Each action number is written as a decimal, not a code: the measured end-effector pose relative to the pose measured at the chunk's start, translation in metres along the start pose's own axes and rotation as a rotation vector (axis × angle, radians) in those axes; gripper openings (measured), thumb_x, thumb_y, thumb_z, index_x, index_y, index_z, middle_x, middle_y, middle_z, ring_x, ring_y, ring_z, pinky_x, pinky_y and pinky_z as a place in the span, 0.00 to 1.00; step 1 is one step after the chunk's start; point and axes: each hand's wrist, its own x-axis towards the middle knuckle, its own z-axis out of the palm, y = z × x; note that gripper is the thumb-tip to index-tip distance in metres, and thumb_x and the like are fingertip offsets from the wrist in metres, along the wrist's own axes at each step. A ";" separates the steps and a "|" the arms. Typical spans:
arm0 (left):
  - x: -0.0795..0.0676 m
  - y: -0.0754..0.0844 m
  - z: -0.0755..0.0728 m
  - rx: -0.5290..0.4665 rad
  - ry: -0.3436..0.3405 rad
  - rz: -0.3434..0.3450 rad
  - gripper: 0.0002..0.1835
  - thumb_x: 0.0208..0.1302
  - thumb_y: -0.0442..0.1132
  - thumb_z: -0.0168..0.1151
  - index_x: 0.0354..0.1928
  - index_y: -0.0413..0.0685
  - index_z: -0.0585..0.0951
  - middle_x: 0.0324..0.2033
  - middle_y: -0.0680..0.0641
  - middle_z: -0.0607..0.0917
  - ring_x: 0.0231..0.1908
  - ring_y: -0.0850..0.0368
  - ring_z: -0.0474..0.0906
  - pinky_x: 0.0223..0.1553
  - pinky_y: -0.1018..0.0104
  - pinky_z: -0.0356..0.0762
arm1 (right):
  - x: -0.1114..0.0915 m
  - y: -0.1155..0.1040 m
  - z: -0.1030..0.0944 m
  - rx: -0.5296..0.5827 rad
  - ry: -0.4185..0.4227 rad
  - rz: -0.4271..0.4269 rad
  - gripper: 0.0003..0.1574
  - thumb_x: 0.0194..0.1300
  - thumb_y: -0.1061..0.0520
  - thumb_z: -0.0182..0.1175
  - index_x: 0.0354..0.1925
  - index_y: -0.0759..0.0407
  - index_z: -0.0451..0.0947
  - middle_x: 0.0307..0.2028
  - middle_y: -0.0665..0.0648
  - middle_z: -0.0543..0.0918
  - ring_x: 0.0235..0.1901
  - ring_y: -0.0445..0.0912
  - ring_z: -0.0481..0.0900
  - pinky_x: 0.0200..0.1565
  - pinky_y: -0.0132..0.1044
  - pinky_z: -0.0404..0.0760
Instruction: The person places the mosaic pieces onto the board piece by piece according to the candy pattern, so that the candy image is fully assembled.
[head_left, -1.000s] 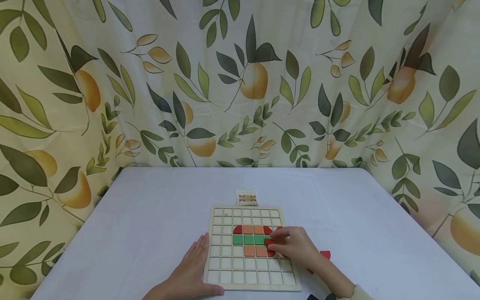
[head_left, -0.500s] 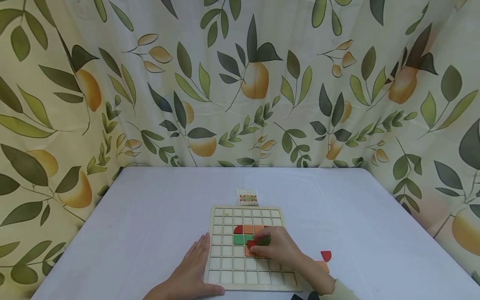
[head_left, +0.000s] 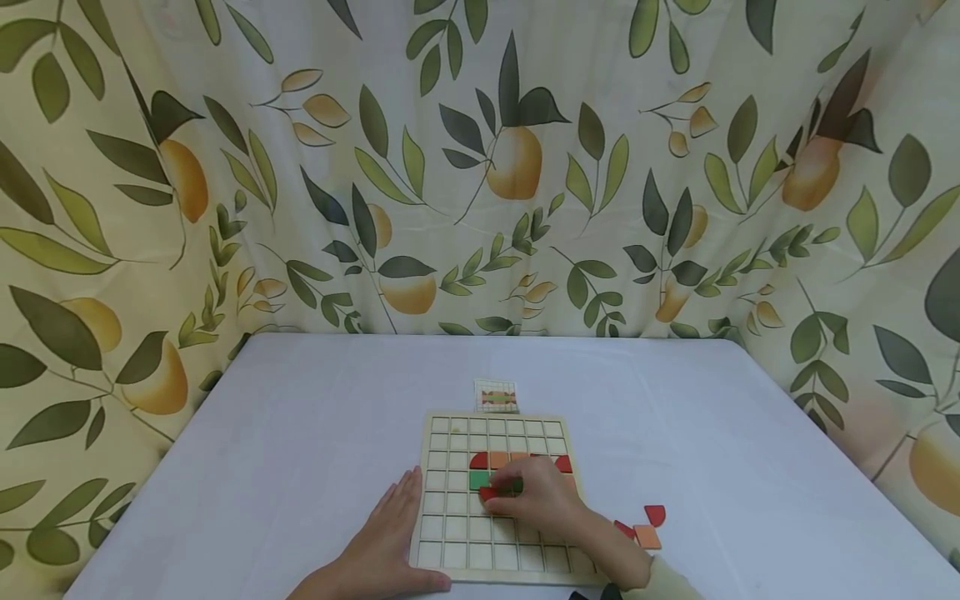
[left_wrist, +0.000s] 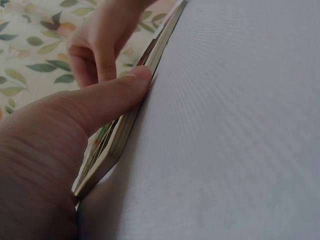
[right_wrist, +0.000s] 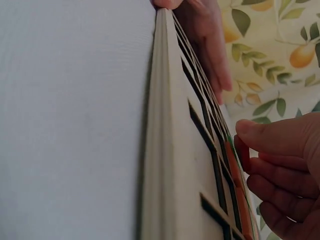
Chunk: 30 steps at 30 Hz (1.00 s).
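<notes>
A wooden grid board [head_left: 455, 552] lies on the table in the head view, with rows of tiles in its cells. My right hand [head_left: 542, 498] is over the board and pinches a red rounded tile [head_left: 487, 493] between thumb and fingers. In the right wrist view that red tile [right_wrist: 242, 152] shows edge-on at the fingertips. A green tile [head_left: 479, 480] and an orange tile [head_left: 498, 460] sit in cells near it; the hand hides much of the pattern. My left hand [head_left: 378, 537] rests along the board's left side, fingers straight, its thumb [left_wrist: 117, 95] against the front edge.
Behind the board stands a small pattern card [head_left: 497, 397]. Right of the board lie a loose red tile [head_left: 655, 515], an orange tile [head_left: 647, 537] and another red piece [head_left: 624, 529] partly behind the wrist. A leaf-and-fruit curtain [head_left: 480, 167] surrounds the white table [head_left: 322, 417].
My right hand has carried the red tile leftward across the board, from its right side to below the left green tile. The left hand has stayed in place. The loose tiles have come into fuller view.
</notes>
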 end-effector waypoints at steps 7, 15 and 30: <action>0.000 0.001 -0.001 0.009 0.001 0.009 0.70 0.39 0.75 0.59 0.70 0.34 0.39 0.70 0.41 0.43 0.69 0.49 0.34 0.64 0.48 0.36 | 0.000 -0.004 0.003 -0.021 -0.001 -0.018 0.14 0.49 0.52 0.71 0.33 0.58 0.84 0.30 0.46 0.84 0.32 0.37 0.78 0.34 0.30 0.78; 0.000 0.001 0.000 0.019 0.003 0.005 0.70 0.38 0.76 0.59 0.70 0.34 0.40 0.70 0.41 0.44 0.69 0.49 0.35 0.64 0.47 0.37 | 0.002 -0.006 0.009 -0.007 -0.021 -0.043 0.14 0.49 0.52 0.71 0.34 0.58 0.84 0.30 0.45 0.83 0.33 0.36 0.78 0.34 0.30 0.78; 0.001 0.002 0.001 0.024 0.002 -0.013 0.71 0.36 0.77 0.59 0.70 0.35 0.41 0.70 0.41 0.44 0.69 0.49 0.36 0.64 0.48 0.38 | 0.003 -0.005 0.013 -0.010 -0.004 -0.049 0.13 0.47 0.53 0.72 0.33 0.57 0.85 0.30 0.45 0.83 0.32 0.36 0.77 0.34 0.29 0.78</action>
